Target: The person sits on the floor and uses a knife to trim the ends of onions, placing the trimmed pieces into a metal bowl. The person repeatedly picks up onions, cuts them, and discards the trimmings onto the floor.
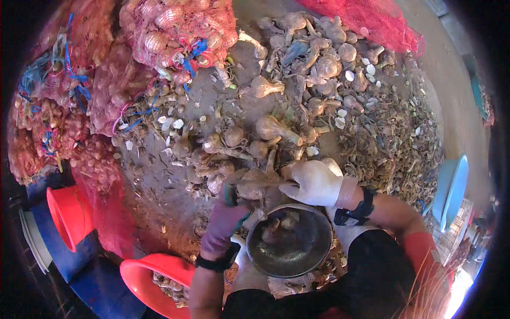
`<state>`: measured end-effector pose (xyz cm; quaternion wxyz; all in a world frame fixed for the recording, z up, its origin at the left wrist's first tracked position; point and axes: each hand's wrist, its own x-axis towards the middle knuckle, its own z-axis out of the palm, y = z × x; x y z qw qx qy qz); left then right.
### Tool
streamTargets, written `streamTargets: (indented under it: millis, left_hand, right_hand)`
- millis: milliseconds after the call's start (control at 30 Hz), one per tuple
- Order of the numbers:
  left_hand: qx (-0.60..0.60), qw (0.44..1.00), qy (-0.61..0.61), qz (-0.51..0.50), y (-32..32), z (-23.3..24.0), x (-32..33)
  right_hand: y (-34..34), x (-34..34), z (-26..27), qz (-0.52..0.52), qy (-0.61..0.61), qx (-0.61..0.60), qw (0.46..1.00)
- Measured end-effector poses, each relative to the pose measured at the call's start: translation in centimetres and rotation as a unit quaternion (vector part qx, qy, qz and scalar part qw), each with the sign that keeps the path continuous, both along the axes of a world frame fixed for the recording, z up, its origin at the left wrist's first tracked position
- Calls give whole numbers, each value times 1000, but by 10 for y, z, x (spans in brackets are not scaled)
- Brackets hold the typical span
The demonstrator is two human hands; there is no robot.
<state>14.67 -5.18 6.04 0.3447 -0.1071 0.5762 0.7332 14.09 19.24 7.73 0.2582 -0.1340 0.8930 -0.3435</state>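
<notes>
My left hand (225, 219), in a purple glove with green on it, is closed around a garlic bulb (252, 186), partly blurred. My right hand (314, 182) wears a white glove. Its fingers grip a knife, whose blurred blade (273, 182) points left across that bulb; the handle is hidden in the glove. Just below both hands, a dark round bowl (291, 261) sits between my legs with a few garlic pieces (281, 227) inside. More garlic bulbs with cut stems (275, 128) lie on the ground beyond my hands.
Red mesh sacks of garlic (175, 32) stand at the upper left. A heap of garlic bulbs (326, 65) lies ahead, with dry leaf scraps (382, 139) to the right. Red basins (157, 265) are at left, a light blue basin (450, 191) at right.
</notes>
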Motion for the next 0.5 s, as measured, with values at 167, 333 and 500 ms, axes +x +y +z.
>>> streamTargets:
  millis: [167, 333, 500]
  left_hand:
    - [-11, 994, 105, -1, -4, -1, 16]
    - [-97, 983, 153, -43, -15, -12, 27]
    - [-92, 992, 76, -43, -2, 18, 22]
  right_hand:
    - [-5, 3, 4, 65, 112, -27, 991]
    - [-11, 6, 11, 99, 123, -28, 987]
    - [-12, 7, 11, 96, 93, -38, 990]
